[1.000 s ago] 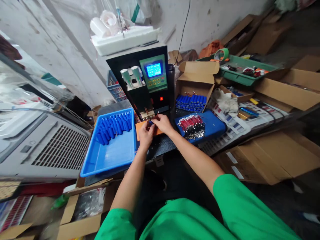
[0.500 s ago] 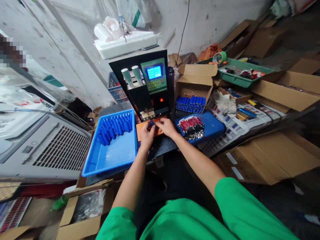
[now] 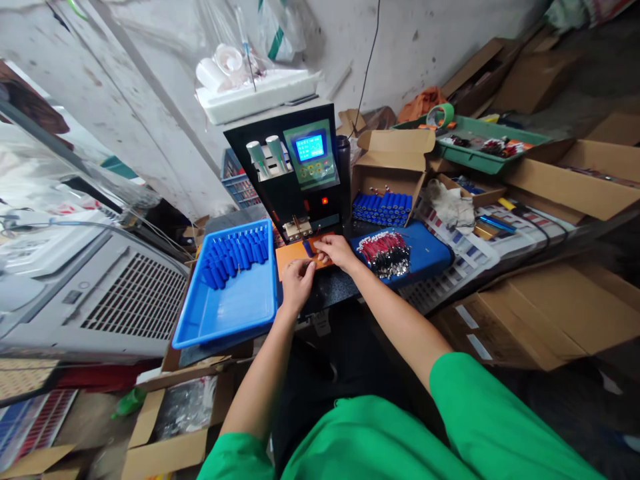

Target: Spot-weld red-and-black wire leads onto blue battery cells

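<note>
A blue cylindrical battery cell [image 3: 308, 249] is on the orange board [image 3: 290, 255] at the foot of a black spot welder [image 3: 310, 180] with a lit screen. Just right of the cell, my right hand [image 3: 336, 252] has its thumb and fingers pinched together; what lies between them is too small to make out. My left hand [image 3: 299, 280] is closer to me, over the board's front edge, thumb and fingertips closed, their contents unclear. Beside my right hand, a bundle of red and black wire leads [image 3: 385, 253] lies on a blue surface [image 3: 427, 248].
At the left stands a blue tray [image 3: 225, 313] with rows of blue battery cells [image 3: 235, 250]. An open carton [image 3: 395, 147] behind the leads holds more cells [image 3: 383, 207]. A green tray [image 3: 473, 155] and cardboard boxes [image 3: 555, 307] fill the right side.
My left hand has drawn back slightly toward me and away from the cell, which now shows more. My right hand stays beside it. The view has shifted slightly.
</note>
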Available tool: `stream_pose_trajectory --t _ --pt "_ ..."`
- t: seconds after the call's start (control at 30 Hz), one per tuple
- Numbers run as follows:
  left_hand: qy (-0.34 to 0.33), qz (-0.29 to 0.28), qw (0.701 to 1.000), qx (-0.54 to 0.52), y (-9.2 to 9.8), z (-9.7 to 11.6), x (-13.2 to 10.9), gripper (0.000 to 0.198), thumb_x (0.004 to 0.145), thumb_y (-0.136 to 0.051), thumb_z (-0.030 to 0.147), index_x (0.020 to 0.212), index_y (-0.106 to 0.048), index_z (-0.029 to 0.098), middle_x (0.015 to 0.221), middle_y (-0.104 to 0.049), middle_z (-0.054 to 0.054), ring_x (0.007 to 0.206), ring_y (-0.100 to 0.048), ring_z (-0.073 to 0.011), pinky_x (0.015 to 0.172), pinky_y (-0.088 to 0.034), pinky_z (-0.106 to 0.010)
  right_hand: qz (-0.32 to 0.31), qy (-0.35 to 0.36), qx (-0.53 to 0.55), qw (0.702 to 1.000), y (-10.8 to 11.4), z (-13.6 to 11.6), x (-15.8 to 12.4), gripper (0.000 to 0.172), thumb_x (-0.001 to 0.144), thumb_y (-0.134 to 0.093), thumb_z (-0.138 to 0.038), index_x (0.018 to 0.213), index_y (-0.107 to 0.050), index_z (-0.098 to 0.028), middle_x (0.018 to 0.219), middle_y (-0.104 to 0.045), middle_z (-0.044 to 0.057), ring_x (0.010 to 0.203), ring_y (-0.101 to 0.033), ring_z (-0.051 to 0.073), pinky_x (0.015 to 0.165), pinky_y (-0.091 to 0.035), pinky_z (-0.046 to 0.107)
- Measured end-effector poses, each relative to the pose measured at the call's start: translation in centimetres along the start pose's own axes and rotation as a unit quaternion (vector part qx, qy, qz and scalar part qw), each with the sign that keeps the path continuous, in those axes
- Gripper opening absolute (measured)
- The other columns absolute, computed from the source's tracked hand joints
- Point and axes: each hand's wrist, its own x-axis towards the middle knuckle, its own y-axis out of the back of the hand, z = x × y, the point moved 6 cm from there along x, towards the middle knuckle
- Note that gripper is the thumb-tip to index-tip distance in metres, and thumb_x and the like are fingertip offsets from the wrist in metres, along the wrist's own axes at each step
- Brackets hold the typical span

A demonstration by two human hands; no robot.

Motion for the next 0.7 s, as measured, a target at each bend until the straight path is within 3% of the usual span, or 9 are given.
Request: stream_pose_trajectory --t 0.27,0.47,0.7 --pt "0.002 -0.057 0.996 -0.066 -0.1 -0.2 0.1 0.032 0.091 -0.059 0.046 0.086 -0.075 0.019 0.082 -0.073 -0.005 0.077 -0.065 -0.0192 0.075 -0.048 -0.032 -0.01 0.019 0.011 1.0 0.3 0.4 0.2 0.037 0.078 -0.077 -0.043 0.066 -0.056 -0.014 0.054 -0.06 0.001 0.046 -0.056 0.008 0.045 -0.047 0.016" --pt "0.068 -0.057 0.988 -0.124 0.4 -1.4 0.1 0.037 0.088 -0.061 0.051 0.092 -0.078 0.018 0.089 -0.076 -0.007 0.088 -0.07 -0.0234 0.085 -0.053 -0.037 -0.01 0.025 -0.002 1.0 0.3 0.4 0.2 0.04 0.078 -0.077 -0.047 0.066 -0.057 -0.014 0.054 -0.059 0.0 0.046 -0.054 0.008 0.045 -0.047 0.016" --pt "0.076 -0.053 0.986 -0.141 -0.3 -1.9 0.4 0.038 0.088 -0.061 0.052 0.091 -0.077 0.017 0.091 -0.077 -0.008 0.085 -0.071 -0.0234 0.082 -0.055 -0.037 -0.088 0.033 -0.014 0.995 0.0 -0.6 -0.8 0.039 0.068 -0.081 -0.047 0.077 -0.064 -0.013 0.061 -0.062 0.0 0.054 -0.057 0.009 0.05 -0.048 0.018"
